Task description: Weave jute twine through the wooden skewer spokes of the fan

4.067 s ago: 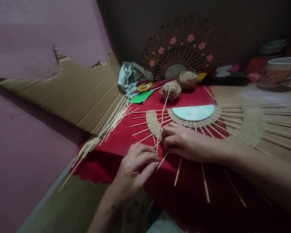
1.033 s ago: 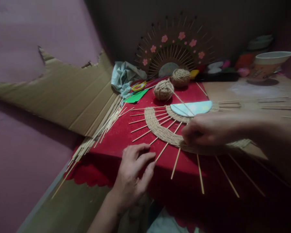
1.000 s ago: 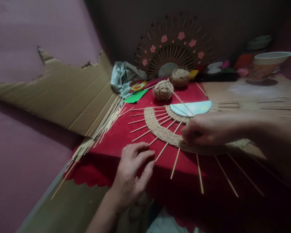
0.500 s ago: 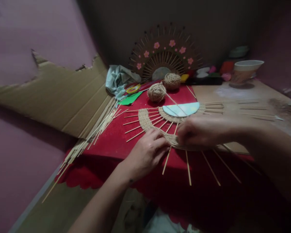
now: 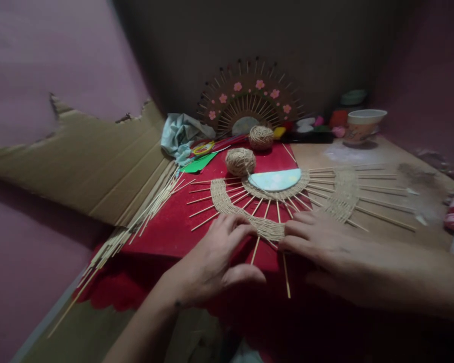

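1. A half-round woven fan piece (image 5: 276, 201) is laid flat on the red cloth (image 5: 166, 232) that covers the near part of the worktop (image 5: 382, 151); its thin sticks are spread outward like spokes.
2. The left hand (image 5: 215, 252) is rested palm down at the near edge of the fan piece, with fingers spread and fingertips pressed on the woven band; nothing is pinched.
3. The right hand (image 5: 325, 247) is laid flat just right of it, fingers extended and close together, touching the same band and covering several sticks.
4. Just behind the fan piece, a ball of twine (image 5: 240, 161) is seen, and a second ball (image 5: 261, 137) farther back.
5. Farther behind the fan piece, a finished fan with pink flowers (image 5: 249, 103) is stood upright against the wall.
6. To the left of the fan piece, loose sticks (image 5: 144, 212) are strewn along a torn sheet of cardboard (image 5: 87, 156); a crumpled pale cloth (image 5: 181, 136), a green sheet (image 5: 199, 164) and yellow-handled scissors (image 5: 202, 148) are found behind them.
7. Back right of the fan piece, a paper cup (image 5: 363, 126) is stood upright; its contents cannot be told.
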